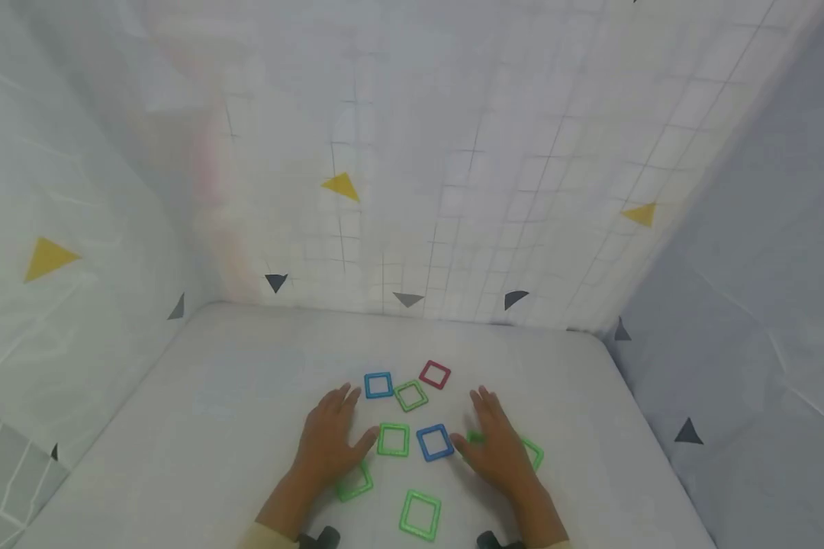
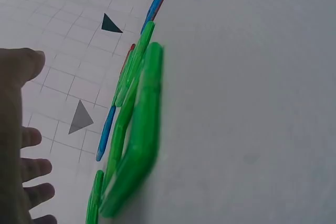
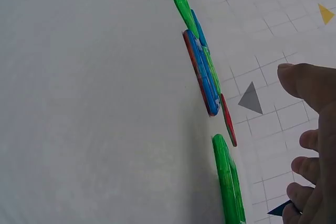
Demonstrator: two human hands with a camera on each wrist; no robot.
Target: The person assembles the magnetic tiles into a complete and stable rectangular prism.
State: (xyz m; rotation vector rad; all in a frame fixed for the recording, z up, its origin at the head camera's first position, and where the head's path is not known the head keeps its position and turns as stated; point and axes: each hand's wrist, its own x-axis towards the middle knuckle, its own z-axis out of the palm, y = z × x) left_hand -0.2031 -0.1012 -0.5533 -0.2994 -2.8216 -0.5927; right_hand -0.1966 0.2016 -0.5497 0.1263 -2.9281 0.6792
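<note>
While both hands lie flat on the white table (image 1: 213, 396), fingers straight and slightly spread, neither grips anything. Left hand (image 1: 329, 438) and right hand (image 1: 497, 446) sit palm-down among a scatter of square frame tiles.

Tiles vs hands:
- green tile (image 1: 393, 440) just beside the left thumb, touching or nearly so; can't tell which.
- blue tile (image 1: 435, 442) between the two hands, just left of the right thumb.
- low green tile (image 1: 354, 483) partly under the left palm, only its lower corner shows.
- right green tile (image 1: 532, 453) mostly hidden under the right hand; a green bit also shows near the right thumb.
- near green tile (image 1: 420, 515) between the wrists, closest to the camera, clear of both hands.
- far blue tile (image 1: 378, 385) just ahead of the left fingertips, tilted green tile (image 1: 410, 395) touching or almost touching it, red tile (image 1: 435, 374) farthest out.

Hard to read: both wrist views look edge-on across the table, so tiles show as thin stacked strips and overlaps can't be sorted. Left wrist view shows a blurred green edge (image 2: 134, 145) up close and the fingers (image 2: 31, 169) at frame edge. Right wrist view shows a blue edge (image 3: 205, 74) and a green edge (image 3: 228, 182), fingers (image 3: 310, 140) cut off. Forearms are cropped at the bottom of the head view.

Patterned cloth walls (image 1: 453, 152) enclose the table on three sides.
</note>
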